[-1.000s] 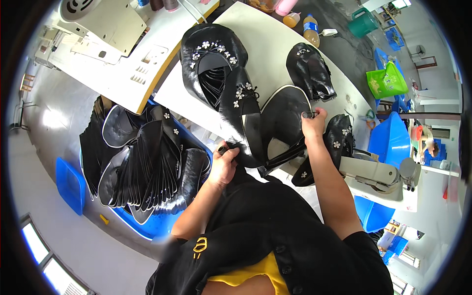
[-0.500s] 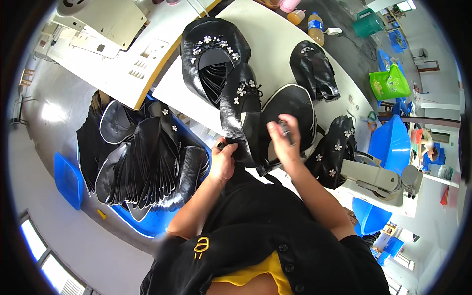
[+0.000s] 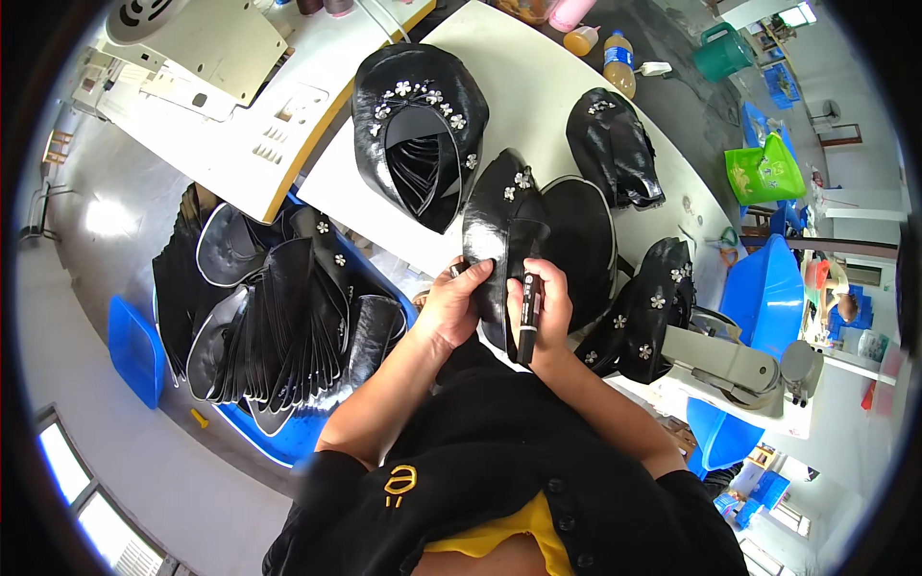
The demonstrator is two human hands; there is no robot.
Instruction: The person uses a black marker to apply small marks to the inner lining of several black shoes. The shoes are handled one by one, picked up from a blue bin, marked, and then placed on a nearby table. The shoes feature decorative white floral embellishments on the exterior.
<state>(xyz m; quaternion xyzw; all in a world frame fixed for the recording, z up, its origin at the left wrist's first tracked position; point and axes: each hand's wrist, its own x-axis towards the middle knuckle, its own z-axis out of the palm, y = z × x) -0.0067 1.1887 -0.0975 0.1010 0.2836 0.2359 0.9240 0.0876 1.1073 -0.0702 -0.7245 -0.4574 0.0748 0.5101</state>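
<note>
A glossy black shoe upper (image 3: 491, 230) with small white flower ornaments hangs upright between my hands. My left hand (image 3: 449, 309) is closed on its left edge, thumb on the glossy face, with a small dark piece, perhaps a pen cap, at its fingers. In the closed fingers of my right hand (image 3: 549, 302) is a black marker pen (image 3: 527, 331) with a pale band, against the upper's right side. Behind it stands a pale-edged black piece (image 3: 588, 240). On the white table (image 3: 519, 115) lie a stack of black uppers (image 3: 420, 134) and another upper (image 3: 613, 149).
A blue bin (image 3: 279, 444) at the left holds several black uppers. A sewing machine (image 3: 192, 48) sits at the far left, and a pale machine arm (image 3: 720, 360) at the right has a flowered upper (image 3: 645, 312) beside it. A bottle (image 3: 618, 65) stands beyond the table.
The held upper has come away from the stack, nearer to me and more upright. My right hand has moved down and left to its edge, with the marker now pointing downward.
</note>
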